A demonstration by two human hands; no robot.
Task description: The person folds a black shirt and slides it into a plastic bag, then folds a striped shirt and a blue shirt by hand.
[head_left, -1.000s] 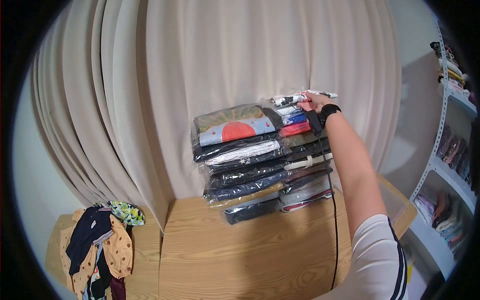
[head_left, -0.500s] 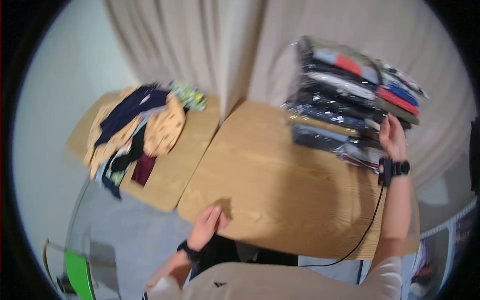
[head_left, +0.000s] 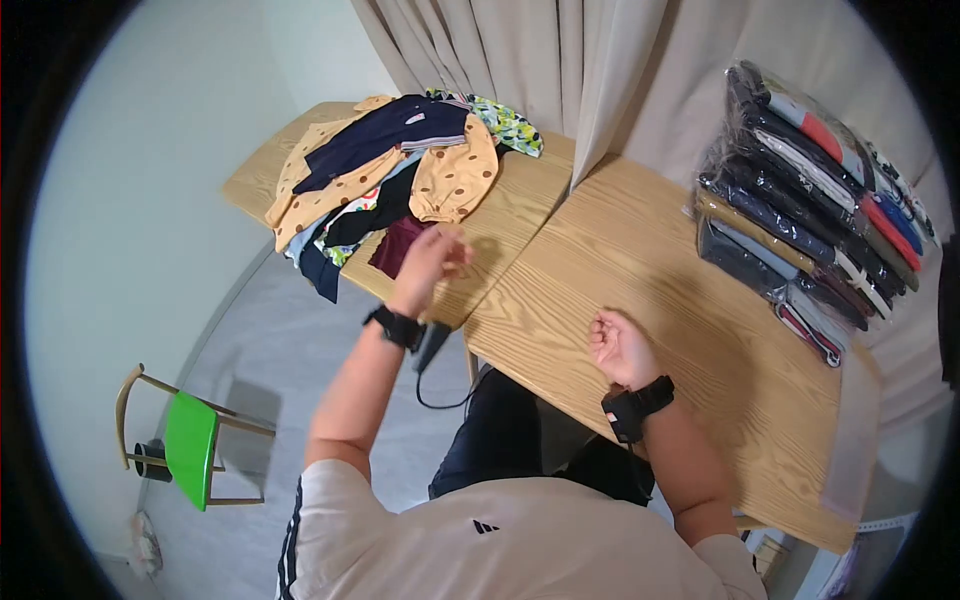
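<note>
My left hand [head_left: 435, 262] is over the left table's front part, beside a maroon cloth [head_left: 395, 246], its fingers apart and nothing in them. My right hand [head_left: 622, 350] is above the right table [head_left: 560, 290], palm turned up and fingers curled in, with nothing visible in it. A loose heap of clothes lies on the left table: a navy shirt [head_left: 375, 140] on top, a tan dotted garment [head_left: 455, 180] around it and a green patterned piece [head_left: 505, 125] behind. At the back right stands a stack of folded clothes in clear bags [head_left: 800, 200].
A seam divides the two wooden tables. Beige curtains [head_left: 530, 70] hang behind them. A green chair [head_left: 190, 445] stands on the grey floor at the lower left. Black cables run from the devices on my wrists.
My right hand has moved left and down, away from the bagged stack. My left hand has moved up toward the clothes heap. The view has shifted left.
</note>
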